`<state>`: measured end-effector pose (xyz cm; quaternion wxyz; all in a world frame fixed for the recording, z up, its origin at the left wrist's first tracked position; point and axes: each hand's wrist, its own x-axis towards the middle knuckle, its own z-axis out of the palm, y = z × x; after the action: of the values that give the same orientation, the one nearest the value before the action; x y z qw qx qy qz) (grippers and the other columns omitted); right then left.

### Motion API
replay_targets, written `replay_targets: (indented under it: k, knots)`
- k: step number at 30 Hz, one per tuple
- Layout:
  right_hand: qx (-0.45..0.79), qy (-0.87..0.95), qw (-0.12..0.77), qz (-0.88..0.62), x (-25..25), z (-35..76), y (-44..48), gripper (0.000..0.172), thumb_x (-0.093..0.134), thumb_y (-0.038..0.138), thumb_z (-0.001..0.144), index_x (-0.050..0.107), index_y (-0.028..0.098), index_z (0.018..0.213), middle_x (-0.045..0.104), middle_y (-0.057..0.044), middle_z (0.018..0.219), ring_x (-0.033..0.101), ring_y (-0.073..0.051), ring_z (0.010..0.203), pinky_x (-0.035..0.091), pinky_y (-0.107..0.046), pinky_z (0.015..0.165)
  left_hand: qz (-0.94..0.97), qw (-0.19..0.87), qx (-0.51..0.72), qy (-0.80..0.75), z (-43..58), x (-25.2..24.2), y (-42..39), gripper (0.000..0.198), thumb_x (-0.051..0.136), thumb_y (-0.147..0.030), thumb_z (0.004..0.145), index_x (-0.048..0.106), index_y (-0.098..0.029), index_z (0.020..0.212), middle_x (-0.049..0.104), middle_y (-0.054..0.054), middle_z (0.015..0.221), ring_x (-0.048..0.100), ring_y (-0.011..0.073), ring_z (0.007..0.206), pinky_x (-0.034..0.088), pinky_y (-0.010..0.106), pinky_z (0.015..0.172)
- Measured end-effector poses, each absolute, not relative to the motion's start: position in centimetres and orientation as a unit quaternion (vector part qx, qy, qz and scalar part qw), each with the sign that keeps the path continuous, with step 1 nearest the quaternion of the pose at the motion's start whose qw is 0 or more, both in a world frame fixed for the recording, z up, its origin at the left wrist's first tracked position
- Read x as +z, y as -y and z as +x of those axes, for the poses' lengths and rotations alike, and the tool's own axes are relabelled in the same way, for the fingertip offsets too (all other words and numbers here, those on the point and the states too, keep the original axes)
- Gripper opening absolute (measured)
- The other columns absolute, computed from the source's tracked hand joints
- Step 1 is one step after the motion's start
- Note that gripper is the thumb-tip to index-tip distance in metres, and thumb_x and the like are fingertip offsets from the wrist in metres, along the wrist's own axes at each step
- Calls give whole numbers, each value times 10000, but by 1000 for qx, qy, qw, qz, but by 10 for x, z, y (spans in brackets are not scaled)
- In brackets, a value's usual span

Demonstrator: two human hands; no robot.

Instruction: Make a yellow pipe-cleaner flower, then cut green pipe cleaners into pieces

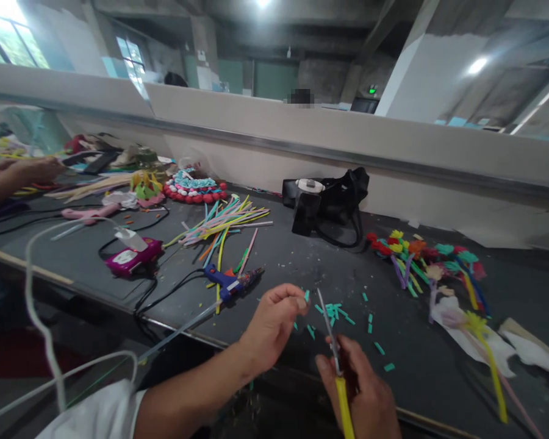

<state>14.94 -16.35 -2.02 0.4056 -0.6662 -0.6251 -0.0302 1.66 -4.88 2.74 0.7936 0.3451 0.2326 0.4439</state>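
Note:
My left hand pinches a small teal-green piece between thumb and fingertips, just above the table. To its right, my right hand is closed around scissors with yellow handles, their narrow blades pointing up and away from me. The blade tips are close to the left fingertips but apart from the pinched piece. Beyond the blades lies a loose heap of short teal-green pieces, with several more scattered toward the right. A blue glue gun rests on its side left of my left hand, a clear glue stick running out of its back.
Coloured fuzzy stems lie in a bunch behind the glue gun. A magenta power block and cables occupy the left. At the back is a black bag; colourful flowers lie right. Another person's hand is at far left.

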Motion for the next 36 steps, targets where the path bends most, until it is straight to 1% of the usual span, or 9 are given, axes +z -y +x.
replay_targets:
  k: [5, 9, 14, 18, 23, 28, 32, 36]
  knots:
    - [-53, 646, 388, -656, -25, 144, 164, 295, 578, 414, 870, 575, 179, 1047, 709, -9, 759, 693, -124, 613, 539, -166, 563, 299, 821, 451, -181, 17, 26, 53, 74, 714, -185, 650, 650, -155, 671, 604, 4, 692, 536, 127, 710, 391, 261, 745]
    - [-55, 655, 378, -653, -29, 143, 163, 287, 570, 406, 876, 567, 187, 1061, 706, -10, 771, 694, -134, 635, 540, -186, 570, 281, 831, 447, -175, 18, 25, 56, 97, 724, -206, 658, 645, -160, 691, 599, 8, 686, 555, 143, 718, 403, 265, 709]
    - [-68, 657, 376, -650, -32, 143, 163, 296, 546, 407, 890, 586, 177, 1072, 723, -36, 816, 706, -153, 677, 546, -206, 606, 276, 833, 445, -180, 19, 25, 58, 107, 728, -197, 656, 632, -160, 686, 607, 13, 692, 555, 142, 716, 405, 262, 694]
    - [-80, 649, 378, -655, -33, 142, 164, 300, 548, 414, 890, 605, 164, 1047, 726, -34, 782, 703, -151, 632, 537, -204, 575, 278, 832, 447, -176, 20, 26, 58, 96, 719, -199, 660, 637, -159, 687, 616, 16, 695, 545, 135, 697, 406, 264, 702]
    - [-86, 655, 381, -647, -32, 142, 164, 274, 542, 392, 899, 621, 158, 1019, 732, -42, 789, 711, -155, 661, 545, -206, 620, 278, 831, 448, -179, 20, 26, 59, 88, 713, -192, 658, 637, -157, 687, 613, 13, 692, 544, 134, 697, 407, 263, 708]
    - [-91, 662, 377, -642, -34, 143, 164, 274, 556, 381, 893, 647, 150, 1010, 739, -50, 784, 714, -159, 637, 545, -204, 577, 276, 829, 451, -183, 19, 26, 60, 97, 721, -196, 655, 635, -158, 677, 603, 6, 681, 540, 129, 701, 404, 253, 707]
    - [-88, 664, 371, -643, -40, 144, 164, 274, 550, 375, 901, 631, 147, 1030, 737, -54, 786, 716, -168, 648, 542, -212, 571, 277, 830, 450, -180, 19, 25, 60, 83, 709, -196, 665, 638, -158, 687, 608, 9, 688, 537, 125, 690, 404, 252, 703]
    - [-77, 670, 368, -640, -39, 143, 164, 245, 561, 359, 897, 610, 153, 1020, 718, -25, 736, 698, -143, 593, 520, -193, 537, 282, 828, 448, -182, 20, 25, 60, 79, 703, -200, 667, 639, -155, 682, 603, 12, 685, 531, 127, 689, 398, 255, 712]
